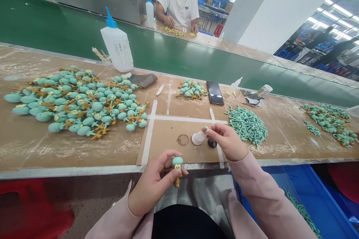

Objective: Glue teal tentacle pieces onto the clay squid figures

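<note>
Between the thumb and fingers of my left hand (pixel 157 179) is a small cartoon figurine (pixel 177 162) with a round mint-green head, yellow eyes and a brown body. It is upright over the table's front edge. My right hand (pixel 227 140) pinches a small green piece, mostly hidden by the fingertips, just beside a little clear cup (pixel 198 138). Near that cup lie a metal ring (pixel 183 140) and a round black cap (pixel 212 143). To the right of my right hand is a heap of curled green limb pieces (pixel 248 125).
Many figurines (pixel 89 101) are piled at left, with a smaller group (pixel 192 89) behind. A glue bottle (pixel 117 46), a phone (pixel 215 92) and a green conveyor belt (pixel 179 50) lie beyond. Across it sits a person (pixel 179 3). A blue bin (pixel 303 186) stands below right.
</note>
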`<action>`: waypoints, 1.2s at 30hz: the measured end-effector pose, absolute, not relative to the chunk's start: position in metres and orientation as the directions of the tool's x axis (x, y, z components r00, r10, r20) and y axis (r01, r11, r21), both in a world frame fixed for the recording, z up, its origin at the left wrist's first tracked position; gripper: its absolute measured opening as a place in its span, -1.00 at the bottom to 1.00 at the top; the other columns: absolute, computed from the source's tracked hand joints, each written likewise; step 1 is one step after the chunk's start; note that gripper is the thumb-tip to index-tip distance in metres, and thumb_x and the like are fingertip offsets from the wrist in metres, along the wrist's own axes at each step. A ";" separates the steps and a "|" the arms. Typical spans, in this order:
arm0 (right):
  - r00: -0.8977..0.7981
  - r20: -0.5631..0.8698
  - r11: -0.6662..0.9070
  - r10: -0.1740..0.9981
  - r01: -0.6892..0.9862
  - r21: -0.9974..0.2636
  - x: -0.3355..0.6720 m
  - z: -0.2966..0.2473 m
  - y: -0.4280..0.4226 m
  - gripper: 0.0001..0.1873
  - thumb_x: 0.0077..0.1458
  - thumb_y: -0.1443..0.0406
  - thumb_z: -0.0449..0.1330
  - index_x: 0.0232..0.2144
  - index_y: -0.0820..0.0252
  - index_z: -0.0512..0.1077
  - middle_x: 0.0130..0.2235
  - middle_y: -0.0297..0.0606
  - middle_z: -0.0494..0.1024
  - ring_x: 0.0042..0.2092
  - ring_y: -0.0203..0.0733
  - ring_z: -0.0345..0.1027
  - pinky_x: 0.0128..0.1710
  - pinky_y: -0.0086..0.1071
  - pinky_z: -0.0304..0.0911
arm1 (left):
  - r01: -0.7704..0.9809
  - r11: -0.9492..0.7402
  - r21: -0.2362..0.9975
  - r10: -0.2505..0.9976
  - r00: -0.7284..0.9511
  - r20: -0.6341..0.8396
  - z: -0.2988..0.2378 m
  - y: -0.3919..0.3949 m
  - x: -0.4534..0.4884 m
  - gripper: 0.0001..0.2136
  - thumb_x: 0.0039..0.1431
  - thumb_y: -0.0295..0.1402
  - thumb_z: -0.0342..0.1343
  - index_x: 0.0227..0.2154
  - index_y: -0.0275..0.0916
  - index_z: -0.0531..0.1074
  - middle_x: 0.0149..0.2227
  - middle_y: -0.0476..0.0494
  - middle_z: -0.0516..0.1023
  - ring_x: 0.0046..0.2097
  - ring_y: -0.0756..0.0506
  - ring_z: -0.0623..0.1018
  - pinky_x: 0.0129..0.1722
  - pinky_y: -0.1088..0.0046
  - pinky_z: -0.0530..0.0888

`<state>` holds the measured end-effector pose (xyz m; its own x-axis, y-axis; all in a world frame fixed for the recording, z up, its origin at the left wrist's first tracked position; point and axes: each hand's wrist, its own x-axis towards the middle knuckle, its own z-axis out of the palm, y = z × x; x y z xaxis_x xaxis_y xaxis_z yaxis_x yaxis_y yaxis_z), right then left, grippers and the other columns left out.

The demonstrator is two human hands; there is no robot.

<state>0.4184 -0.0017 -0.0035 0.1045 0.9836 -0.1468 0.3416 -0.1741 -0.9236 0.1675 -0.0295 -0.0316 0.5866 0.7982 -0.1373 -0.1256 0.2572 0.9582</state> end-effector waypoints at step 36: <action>-0.015 -0.148 -0.111 0.989 0.590 -0.800 0.420 0.013 -0.015 -0.67 0.09 0.03 0.10 -0.49 0.17 0.33 -0.46 -0.29 0.43 -0.38 -0.21 0.27 -0.31 -0.34 0.19 | -0.140 0.254 0.957 0.811 0.570 -0.131 -0.030 -0.029 0.168 -0.71 0.23 -0.18 0.12 -0.08 -0.22 0.28 -0.33 -0.13 0.58 -0.30 -0.06 0.53 -0.38 0.48 0.52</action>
<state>0.4196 -0.0153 0.0135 -0.0145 0.9889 -0.1481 0.5901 -0.1111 -0.7997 0.1677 -0.0291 -0.0300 0.5704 0.8108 -0.1312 -0.1402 0.2535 0.9571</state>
